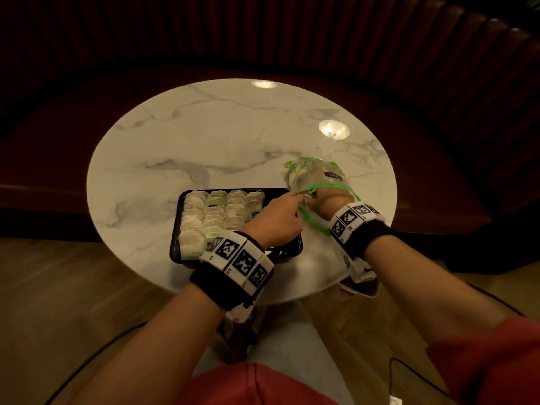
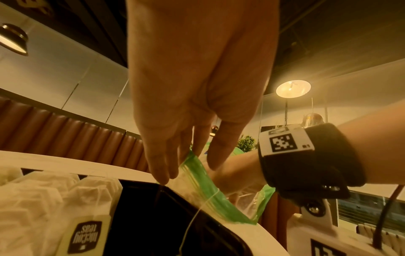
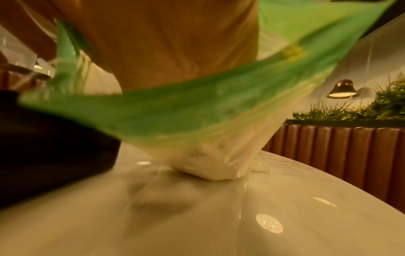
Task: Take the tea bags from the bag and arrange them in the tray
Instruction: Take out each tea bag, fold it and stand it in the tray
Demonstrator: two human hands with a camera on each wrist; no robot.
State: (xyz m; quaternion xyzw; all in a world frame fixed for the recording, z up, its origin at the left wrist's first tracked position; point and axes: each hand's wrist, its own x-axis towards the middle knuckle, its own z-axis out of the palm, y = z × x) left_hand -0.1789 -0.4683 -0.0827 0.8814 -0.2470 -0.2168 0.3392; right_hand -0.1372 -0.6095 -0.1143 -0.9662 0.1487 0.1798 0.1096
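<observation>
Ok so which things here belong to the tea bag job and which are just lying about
Part of the job:
plastic bag
tea bags
black tray
left hand, pinching the bag's green rim
right hand, inside the bag

Just there:
marble table
lamp
plant

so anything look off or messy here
Little stands out. The tea bags sit in neat rows in the black tray. One string trails loose over the tray's empty part, near the bag's green rim.

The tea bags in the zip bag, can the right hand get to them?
Probably yes: the right hand is already inside the zip bag, whose green mouth the left hand holds open.
</observation>
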